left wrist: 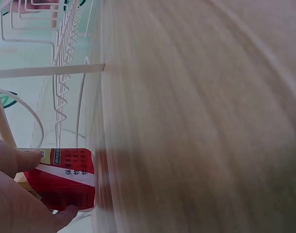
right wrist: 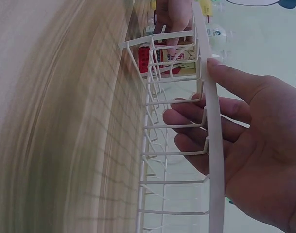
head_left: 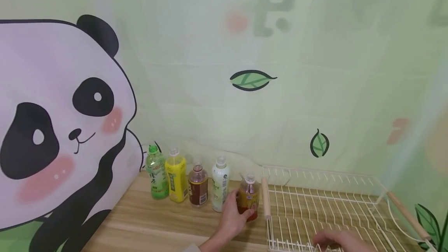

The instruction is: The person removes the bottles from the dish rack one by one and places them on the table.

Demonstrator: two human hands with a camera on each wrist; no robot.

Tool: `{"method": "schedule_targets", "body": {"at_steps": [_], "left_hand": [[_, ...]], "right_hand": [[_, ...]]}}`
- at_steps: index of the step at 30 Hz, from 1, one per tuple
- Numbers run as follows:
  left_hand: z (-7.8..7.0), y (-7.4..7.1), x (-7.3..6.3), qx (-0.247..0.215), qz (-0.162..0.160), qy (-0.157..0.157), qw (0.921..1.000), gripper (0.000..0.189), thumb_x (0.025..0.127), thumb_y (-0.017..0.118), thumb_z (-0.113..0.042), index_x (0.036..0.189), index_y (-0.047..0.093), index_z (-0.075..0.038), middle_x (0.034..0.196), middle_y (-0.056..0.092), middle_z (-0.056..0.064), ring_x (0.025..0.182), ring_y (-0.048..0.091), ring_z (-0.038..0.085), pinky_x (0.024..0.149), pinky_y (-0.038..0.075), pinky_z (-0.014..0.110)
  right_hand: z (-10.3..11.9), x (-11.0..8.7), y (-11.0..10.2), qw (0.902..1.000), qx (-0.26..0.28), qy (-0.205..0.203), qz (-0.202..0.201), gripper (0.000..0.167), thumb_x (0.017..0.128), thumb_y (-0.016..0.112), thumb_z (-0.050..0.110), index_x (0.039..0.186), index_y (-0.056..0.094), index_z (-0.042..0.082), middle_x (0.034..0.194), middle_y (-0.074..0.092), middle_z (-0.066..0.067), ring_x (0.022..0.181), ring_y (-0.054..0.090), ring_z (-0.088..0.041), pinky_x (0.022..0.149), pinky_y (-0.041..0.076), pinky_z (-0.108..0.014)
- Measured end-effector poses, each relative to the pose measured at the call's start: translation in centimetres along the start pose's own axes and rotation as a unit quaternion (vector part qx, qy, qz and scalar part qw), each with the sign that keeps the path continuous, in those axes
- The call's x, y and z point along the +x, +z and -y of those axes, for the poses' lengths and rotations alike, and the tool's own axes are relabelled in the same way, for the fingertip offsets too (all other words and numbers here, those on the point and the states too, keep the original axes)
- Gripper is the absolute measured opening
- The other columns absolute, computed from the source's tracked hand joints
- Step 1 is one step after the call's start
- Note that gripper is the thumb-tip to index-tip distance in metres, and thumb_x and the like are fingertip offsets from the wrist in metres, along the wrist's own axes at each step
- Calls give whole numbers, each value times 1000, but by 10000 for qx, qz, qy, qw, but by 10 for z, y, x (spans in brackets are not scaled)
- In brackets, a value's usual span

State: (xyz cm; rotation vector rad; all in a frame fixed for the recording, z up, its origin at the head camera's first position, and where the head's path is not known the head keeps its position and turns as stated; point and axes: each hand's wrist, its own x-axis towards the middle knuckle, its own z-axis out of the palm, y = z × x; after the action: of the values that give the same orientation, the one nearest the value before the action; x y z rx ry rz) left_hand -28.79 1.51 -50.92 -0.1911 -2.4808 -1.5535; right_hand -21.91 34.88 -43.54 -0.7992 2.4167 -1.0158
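Note:
My left hand point(head_left: 232, 214) grips a small drink bottle point(head_left: 249, 197) with a yellow and red label, thumb on one side and fingers on the other. The bottle stands upright, its base close to the tabletop in the left wrist view, just left of a white wire dish rack point(head_left: 315, 201). At the rack's front rail point(right wrist: 215, 145) is my right hand point(right wrist: 264, 131), thumb tip against the rail and fingers bent round it between the wires. In the head view the lower part of this hand point(head_left: 337, 240) is cut off by the frame edge.
Left of the held bottle stand a white bottle point(head_left: 220, 186), a dark-red-labelled bottle point(head_left: 198, 186), a yellow bottle point(head_left: 176, 178) and a green bottle point(head_left: 157, 174). Wooden handles point(head_left: 266, 199) flank the rack. Behind the wooden table point(head_left: 150, 221) hangs a green panda-printed backdrop point(head_left: 196, 100).

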Motion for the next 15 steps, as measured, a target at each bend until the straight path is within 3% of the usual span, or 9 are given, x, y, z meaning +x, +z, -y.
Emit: {"method": "schedule_targets", "body": {"at_steps": [5,10,15], "left_hand": [[2,1,3,72,-19,-73,9999,72,90,85,-11,150,48,2,143,57,21,134,56,41,113,46,59],[2,0,5,69,-79,-145,9998,70,90,84,-10,148,48,5,142,57,24,133,56,43,114,46,59],[0,-4,5,119,61,-219,9997,73,91,84,-11,150,45,5,143,56,25,134,54,44,114,45,61]], "right_hand": [[-5,-2,2,9997,23,-231,-12,26,102,70,14,118,70,-7,100,70,15,92,63,3,79,58,-23],[-6,0,3,9997,23,-241,-59,27,102,70,14,119,71,-7,101,71,11,92,63,2,79,58,-23],[-3,2,3,9997,-1,-240,-96,27,101,70,12,118,70,-9,101,71,7,92,63,2,80,58,-24]]}}
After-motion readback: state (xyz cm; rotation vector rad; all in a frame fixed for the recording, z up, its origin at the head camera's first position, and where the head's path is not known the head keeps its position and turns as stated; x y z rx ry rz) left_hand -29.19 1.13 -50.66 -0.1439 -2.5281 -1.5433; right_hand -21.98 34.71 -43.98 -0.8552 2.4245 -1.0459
